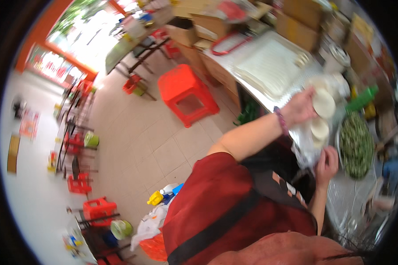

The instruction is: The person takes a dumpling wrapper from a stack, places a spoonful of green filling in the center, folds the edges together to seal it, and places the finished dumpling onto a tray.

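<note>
My left hand (300,107), with a beaded bracelet at the wrist, holds a pale round dough wrapper (324,103) by its edge. Below that wrapper, more round wrappers (319,129) lie on crumpled clear plastic (301,155). Close to their lower end is my right hand (327,163), its fingers curled; blur hides whether it holds anything. Beside it stands a large metal bowl of chopped green filling (356,145). A green plastic object (361,98) lies at the bowl's upper edge. Farther along the worktop rests a wide pale tray (268,66), its contents too blurred to tell.
Cardboard boxes (298,25) and a red-rimmed object (230,46) crowd the worktop's far end. A red plastic stool (185,89) stands on the tiled floor (172,152) to my left. Dark tables with red stools line the wall behind. Bags and bottles (156,197) lie near my back.
</note>
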